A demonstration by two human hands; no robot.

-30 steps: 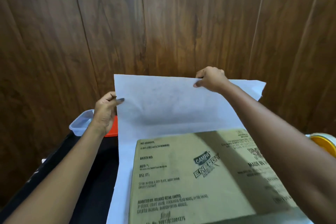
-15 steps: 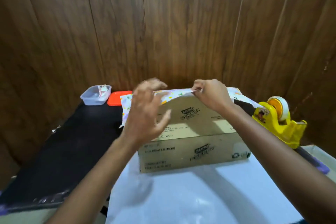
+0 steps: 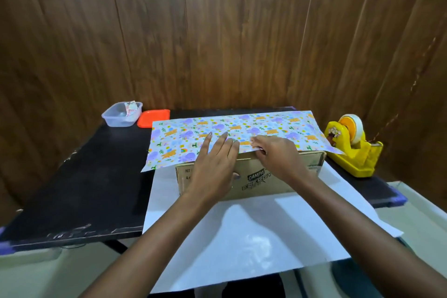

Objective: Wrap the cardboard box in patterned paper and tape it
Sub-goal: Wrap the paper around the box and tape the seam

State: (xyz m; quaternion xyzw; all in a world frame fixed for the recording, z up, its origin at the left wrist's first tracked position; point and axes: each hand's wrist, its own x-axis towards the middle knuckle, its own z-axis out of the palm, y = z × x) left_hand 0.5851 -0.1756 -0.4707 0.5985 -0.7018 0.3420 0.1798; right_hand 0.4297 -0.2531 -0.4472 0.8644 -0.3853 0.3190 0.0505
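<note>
Scene: A person wraps a cardboard box (image 3: 251,179) on a black bench (image 3: 92,176); patterned paper (image 3: 232,133) now lies folded over the box top, its white underside spread toward the camera and hanging past the bench edge.
Left hand: The left hand (image 3: 215,167) lies flat, fingers spread, pressing the paper's near edge onto the box; it is not closed around anything.
Right hand: The right hand (image 3: 273,155) has its grip pinching the paper's near edge, just beside the left.
Tape: A yellow tape dispenser (image 3: 350,150) stands at the box's right end, touching or nearly touching the overhanging paper; no tape is on the paper yet.
Bystanders: A clear tub (image 3: 121,115) and an orange lid (image 3: 153,117) sit at the far left, apart from the work.
Risk: The flap likely springs back or skews if either hand lifts for tape; the paper overhangs more at the left, so a pull could drag it crooked.
Change: Half a second earlier the flap was only arriving at the far top edge, the left hand raised and open; a second earlier the sheet was held upright, white side facing.
</note>
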